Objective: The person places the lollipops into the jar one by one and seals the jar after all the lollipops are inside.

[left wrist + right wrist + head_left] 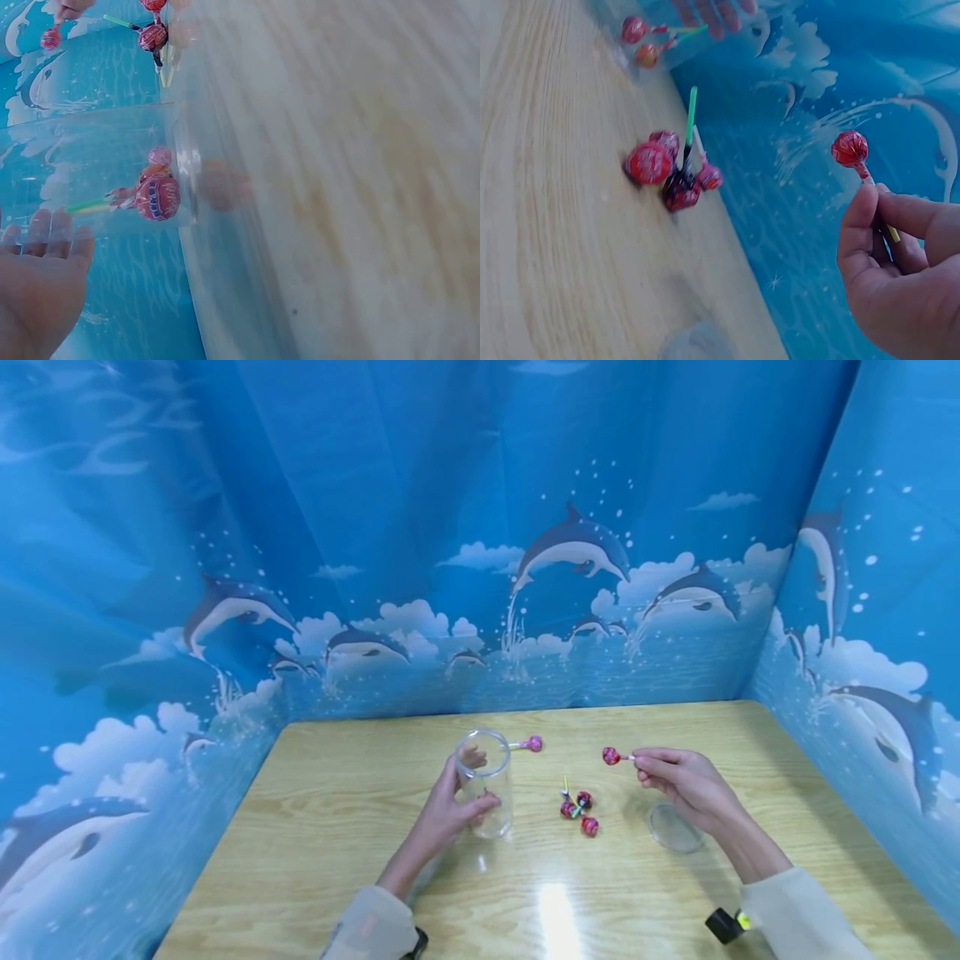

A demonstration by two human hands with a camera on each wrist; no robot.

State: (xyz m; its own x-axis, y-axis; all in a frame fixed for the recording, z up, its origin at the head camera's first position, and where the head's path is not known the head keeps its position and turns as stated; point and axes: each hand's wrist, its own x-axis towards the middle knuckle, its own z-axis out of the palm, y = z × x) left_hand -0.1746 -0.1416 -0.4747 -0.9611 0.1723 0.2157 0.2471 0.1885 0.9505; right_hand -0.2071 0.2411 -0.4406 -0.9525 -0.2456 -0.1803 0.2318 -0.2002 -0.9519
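Note:
My left hand (444, 810) grips a clear cylindrical jar (493, 817) that stands upright on the table, thumb on the near side and fingers around the far side. Red-wrapped lollipops (157, 196) show inside the jar near its bottom, sticks upward. To the right, my right hand (692, 783) pinches the stick of a red lollipop (611, 756) between thumb and fingers, held in the air with its head toward the left. Between the hands lies a small cluster of lollipops (577, 808), with red and dark wrappers. A pink lollipop (534, 743) lies behind the jar.
A clear round lid (675, 828) lies on the wooden table (337, 827) below my right hand. Blue curtains (420, 527) printed with dolphins rise behind the table and along both sides. A black device (723, 925) is at my right wrist.

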